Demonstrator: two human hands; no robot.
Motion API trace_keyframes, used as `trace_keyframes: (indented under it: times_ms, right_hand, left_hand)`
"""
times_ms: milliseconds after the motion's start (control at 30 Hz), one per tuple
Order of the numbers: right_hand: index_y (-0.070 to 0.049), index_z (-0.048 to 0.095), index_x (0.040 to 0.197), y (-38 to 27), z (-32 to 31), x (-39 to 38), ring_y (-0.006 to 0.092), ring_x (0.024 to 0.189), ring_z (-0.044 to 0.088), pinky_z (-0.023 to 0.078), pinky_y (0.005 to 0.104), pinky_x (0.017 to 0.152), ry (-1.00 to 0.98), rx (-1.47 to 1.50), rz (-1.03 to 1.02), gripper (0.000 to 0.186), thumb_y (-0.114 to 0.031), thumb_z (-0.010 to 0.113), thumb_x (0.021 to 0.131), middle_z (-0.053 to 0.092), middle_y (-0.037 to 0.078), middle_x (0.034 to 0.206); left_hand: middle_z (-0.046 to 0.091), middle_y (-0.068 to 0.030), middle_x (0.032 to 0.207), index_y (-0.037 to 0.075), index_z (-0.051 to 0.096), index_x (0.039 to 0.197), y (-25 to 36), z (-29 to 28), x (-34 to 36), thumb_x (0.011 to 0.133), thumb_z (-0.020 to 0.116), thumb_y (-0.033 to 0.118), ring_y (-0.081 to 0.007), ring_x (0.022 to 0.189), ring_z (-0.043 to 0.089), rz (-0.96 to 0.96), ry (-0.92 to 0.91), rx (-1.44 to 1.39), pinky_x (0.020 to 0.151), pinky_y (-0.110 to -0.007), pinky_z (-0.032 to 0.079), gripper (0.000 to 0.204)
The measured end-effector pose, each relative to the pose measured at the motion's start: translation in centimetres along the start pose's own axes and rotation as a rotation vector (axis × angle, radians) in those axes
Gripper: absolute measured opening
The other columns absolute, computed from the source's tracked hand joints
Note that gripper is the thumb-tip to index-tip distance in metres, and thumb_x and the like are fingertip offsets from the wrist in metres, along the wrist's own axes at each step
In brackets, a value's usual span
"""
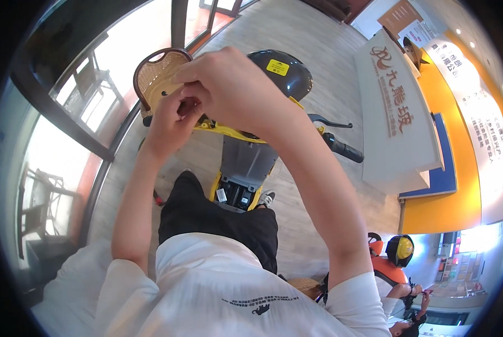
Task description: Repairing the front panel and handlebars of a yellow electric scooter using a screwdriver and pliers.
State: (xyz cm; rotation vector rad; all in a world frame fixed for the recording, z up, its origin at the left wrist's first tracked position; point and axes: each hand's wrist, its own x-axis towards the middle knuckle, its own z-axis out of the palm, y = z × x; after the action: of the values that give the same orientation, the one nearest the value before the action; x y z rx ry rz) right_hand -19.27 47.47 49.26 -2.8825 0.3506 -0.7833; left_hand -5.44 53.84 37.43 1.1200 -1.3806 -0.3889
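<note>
The person's right hand [229, 78] arches over the left hand [173, 121], the two meeting with fingers curled, though I can't tell whether they pinch anything. The yellow-and-grey scooter [247, 163] is right in front of the person, its bars partly hidden by the hands, the right grip [344, 147] bare. Beyond them I see a black dome [293, 77] and a wicker chair [150, 76].

The dome [297, 81] is black, its 1 label [278, 67] yellow, the scooter [246, 160] yellow and grey.

Lettering [394, 101] shows on the counter [375, 90], wall panel [458, 90], shirt [206, 281] and sticker [278, 67] (the yellow one).
</note>
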Motion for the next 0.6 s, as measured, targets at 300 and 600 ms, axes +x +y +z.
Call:
trace_keyframes:
  times_ms: [300,600]
  right_hand:
    - [0.002,0.069,0.075,-2.4,0.6,-0.6,0.0329,0.076,0.068,0.054,0.0407,0.069,0.181,-0.143,0.213,0.015,-0.013,0.073,0.073,0.069,0.016,0.081]
    - [-0.003,0.076,0.085,-1.5,-0.7,-1.3,0.0312,0.074,0.068,0.055,0.038,0.069,0.062,0.028,-0.012,0.012,-0.007,0.07,0.074,0.072,0.015,0.081]
  left_hand:
    - [0.043,0.0016,0.059,0.0,0.058,0.078,-0.6,0.8,-0.6,0.082,0.077,0.008,-0.0066,0.054,0.04,-0.02,0.163,0.233,0.05,-0.027,0.032,0.021]
    - [0.05,-0.0019,0.062,0.0,0.059,0.08,0.2,0.7,0.5,0.085,0.073,0.007,-0.0102,0.054,0.046,0.138,0.024,0.199,0.052,-0.028,0.036,0.016]
